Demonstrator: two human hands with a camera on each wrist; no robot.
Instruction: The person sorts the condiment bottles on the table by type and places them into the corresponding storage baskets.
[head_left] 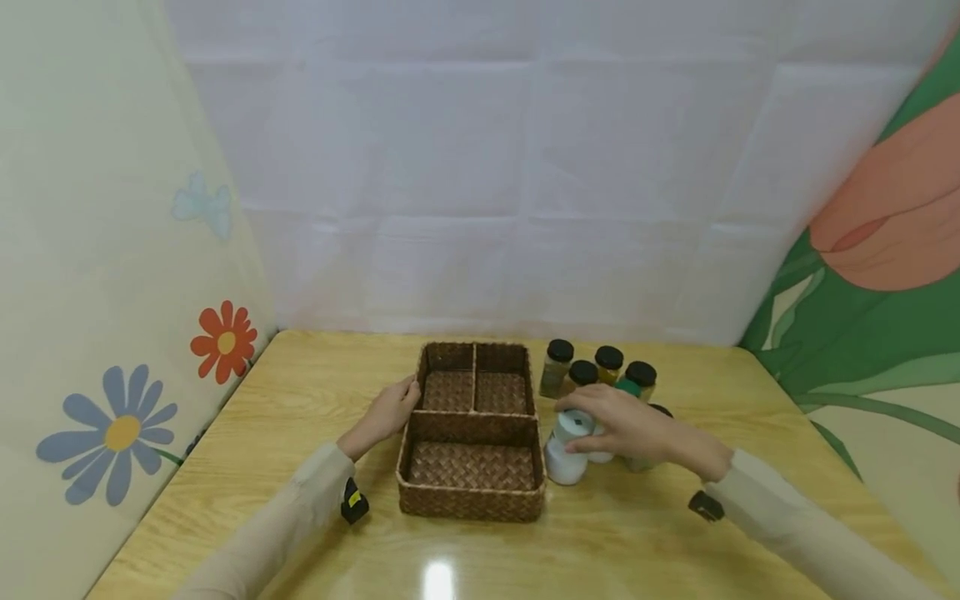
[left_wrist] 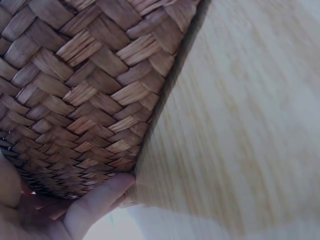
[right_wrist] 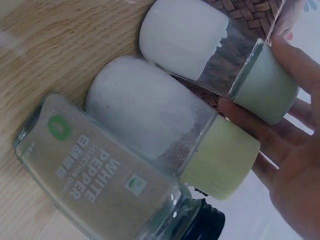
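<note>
My left hand holds the left side of a brown woven basket with three compartments. In the left wrist view its fingers lie around the end of the basket's wall. On the right of the basket, my right hand pinches the pale cap of a glass seasoning jar filled with white powder. That jar stands close against the basket's front right corner. Beside it, in the right wrist view, are a similar jar with a yellowish cap and a white pepper bottle.
Several black-capped spice bottles stand behind the right hand, one with a green label. The wooden table meets a white cloth backdrop, with printed cloths on both sides.
</note>
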